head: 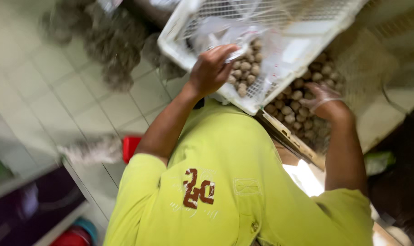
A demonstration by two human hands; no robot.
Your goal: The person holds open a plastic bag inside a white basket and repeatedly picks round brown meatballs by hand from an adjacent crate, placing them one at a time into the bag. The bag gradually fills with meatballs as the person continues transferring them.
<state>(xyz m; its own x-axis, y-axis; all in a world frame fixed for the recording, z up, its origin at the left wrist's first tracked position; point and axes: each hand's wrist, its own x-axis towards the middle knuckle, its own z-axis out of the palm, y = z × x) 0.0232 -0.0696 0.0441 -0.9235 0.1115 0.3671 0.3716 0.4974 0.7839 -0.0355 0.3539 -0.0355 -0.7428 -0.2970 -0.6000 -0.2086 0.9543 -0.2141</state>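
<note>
Underfoot, the pale tiled floor fills the left of the view, with a blurred grey-brown heap lying on it near the top. Next in size is the yellow-green shirt of the person, seen from above; it covers the lower middle of the view. A white slatted plastic crate sits tilted at the top, its near corner pointing down toward the shirt. Clear plastic sheeting lies crumpled inside it. Small round brownish balls are piled in the crate's near corner, and a larger batch of the same balls lies just beyond and below the crate's lower right edge, on what looks like netting, though blur makes that hard to tell. A small red object shows beside the left elbow on the floor.

The left hand is curled, fingers pinching the clear plastic at the edge of the pile in the crate. The right hand wears a thin see-through glove and rests among the lower batch of balls, fingers bent; whether it grips any of them cannot be told.
</note>
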